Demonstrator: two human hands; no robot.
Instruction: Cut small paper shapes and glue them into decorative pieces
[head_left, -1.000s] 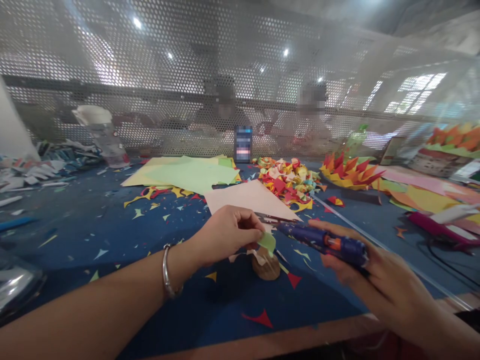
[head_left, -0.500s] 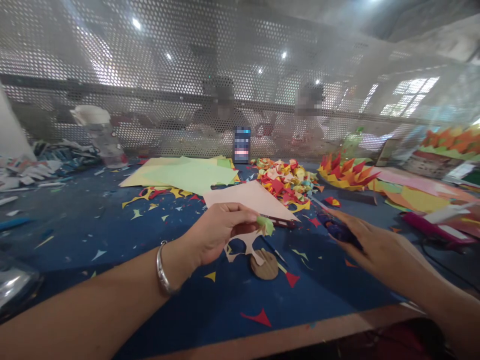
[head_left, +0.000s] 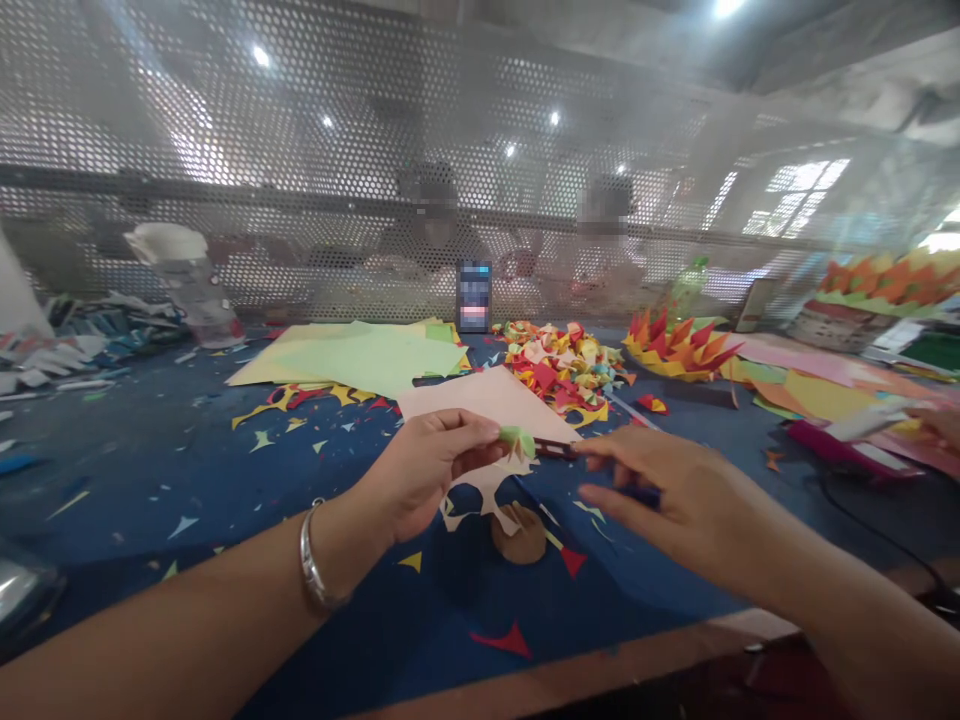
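Note:
My left hand [head_left: 427,470] pinches a small green paper piece [head_left: 518,440], and a pale pink cut-out [head_left: 486,492] hangs below the fingers. My right hand [head_left: 667,495] reaches leftward toward the green piece with its fingers stretched out and nothing held. A dark blue glue gun [head_left: 643,493] shows partly under that hand, lying on the blue table [head_left: 187,470]. A brown round piece [head_left: 519,536] sits on the table just below the cut-out. A silver bangle [head_left: 313,562] is on my left wrist.
Scissors [head_left: 556,450] lie on a pink sheet [head_left: 480,395]. Green and yellow sheets [head_left: 360,355], a scrap pile [head_left: 562,365] and a spiky red-orange paper piece [head_left: 682,350] lie farther back. A phone [head_left: 474,295] leans on the perforated screen [head_left: 300,200]; people sit behind it.
My right hand carried the glue gun off to the right, let go of it, and now comes back left with empty fingers. My left hand lifted the green piece slightly.

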